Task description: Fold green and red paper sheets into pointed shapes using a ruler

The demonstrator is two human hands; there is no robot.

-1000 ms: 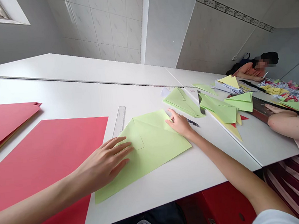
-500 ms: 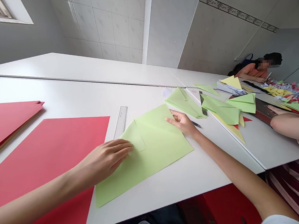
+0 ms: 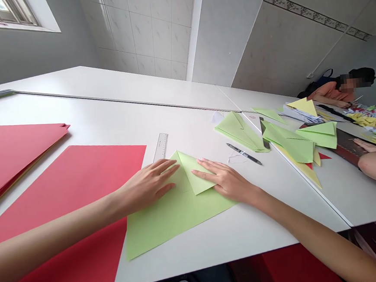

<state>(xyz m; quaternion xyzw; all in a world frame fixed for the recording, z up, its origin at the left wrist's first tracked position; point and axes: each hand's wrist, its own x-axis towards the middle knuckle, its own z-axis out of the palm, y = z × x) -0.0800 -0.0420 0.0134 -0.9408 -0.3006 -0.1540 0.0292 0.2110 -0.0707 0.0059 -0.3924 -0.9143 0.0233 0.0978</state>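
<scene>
A sheet of light green paper (image 3: 177, 220) lies in front of me, its far right corner folded over into a triangular flap (image 3: 195, 177) with a point at the top. My right hand (image 3: 226, 177) rests on that flap with its fingers stretched out. On the paper's left part lies my left hand (image 3: 152, 183), palm down and fingers apart, close to the fold. Under the paper's left edge, or right beside it, is a large red sheet (image 3: 90, 183). A clear ruler (image 3: 161, 146) sticks out beyond the left fingers.
A pen (image 3: 244, 154) lies right of the paper. Folded green papers (image 3: 239, 132) are stacked farther back, with more green pieces (image 3: 288, 141) at right. Red sheets (image 3: 19, 150) are piled at left. Another person's hand (image 3: 367, 145) rests at the right; a person (image 3: 330, 93) sits beyond.
The far right corner of the green paper has been folded over to the left. My right hand has moved from the raised edge down onto the flap, and the pen shows fully.
</scene>
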